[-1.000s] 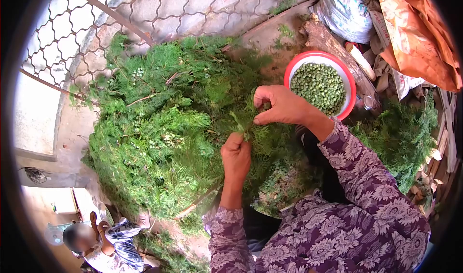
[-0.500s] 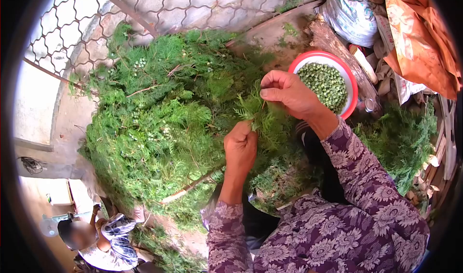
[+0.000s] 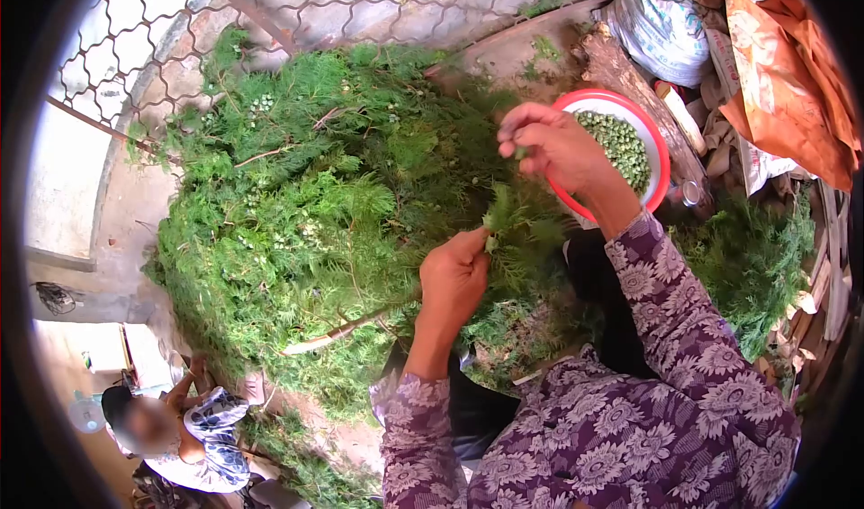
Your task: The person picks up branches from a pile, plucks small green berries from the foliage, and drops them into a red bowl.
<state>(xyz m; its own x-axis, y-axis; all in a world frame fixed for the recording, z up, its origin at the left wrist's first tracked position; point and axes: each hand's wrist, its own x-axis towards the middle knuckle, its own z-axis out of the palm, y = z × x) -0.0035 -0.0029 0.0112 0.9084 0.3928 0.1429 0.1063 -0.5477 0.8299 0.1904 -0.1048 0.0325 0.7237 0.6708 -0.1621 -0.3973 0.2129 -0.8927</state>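
My left hand [image 3: 454, 273] pinches a leafy green sprig [image 3: 511, 234], which spreads out to the right of its fingertips. Higher up, my right hand [image 3: 556, 146] is closed with a small green piece [image 3: 521, 153] at its fingertips, just left of a red-rimmed white basin [image 3: 664, 162]. Small green cones [image 3: 621, 149] fill the basin, and my right hand and wrist cover part of its left side. A large heap of cut green branches [image 3: 297, 212] lies beyond and to the left of my hands.
Wire mesh [image 3: 360, 5] crosses the top. Beyond the basin lie a log [image 3: 630, 72], a white sack [image 3: 661, 27] and orange sacking [image 3: 783, 77]. Another person [image 3: 180, 437] sits at the lower left. More branches [image 3: 747, 257] are on the right.
My right hand has pulled away from the sprig, up and to the right toward the basin, with a small green piece. My left hand still holds the sprig, slightly further right.
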